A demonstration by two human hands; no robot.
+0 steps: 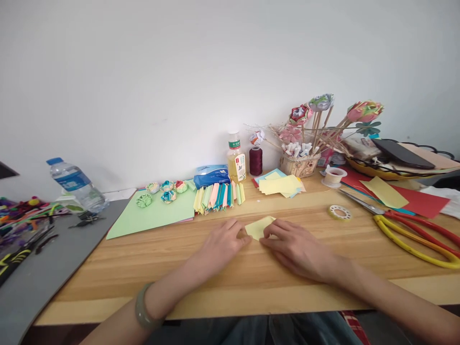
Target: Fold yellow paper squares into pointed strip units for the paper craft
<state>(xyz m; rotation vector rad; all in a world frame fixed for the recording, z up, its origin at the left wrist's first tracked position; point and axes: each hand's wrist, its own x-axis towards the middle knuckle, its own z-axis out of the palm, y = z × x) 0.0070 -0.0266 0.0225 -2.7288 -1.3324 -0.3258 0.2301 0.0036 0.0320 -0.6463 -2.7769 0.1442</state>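
Yellow folded paper piece [256, 229] pinched by two hands

It sits at the middle of the pale wooden counter [230, 294]. The grip of the left hand [224, 242] pinches its left edge; that of the right hand [300, 245] grasps its right edge. Behind lies a row of multicoloured folded paper strips [217, 197], near flat yellow paper rectangles [278, 185]. Leftward, a light-green paper sheet [158, 218] bears small, round paper flowers. Rightward lie a ring-shaped tape roll [339, 217] and red-and-yellow-handled metal scissors [391, 215]. Farther back, a maroon thread spool [256, 163] stands upright.
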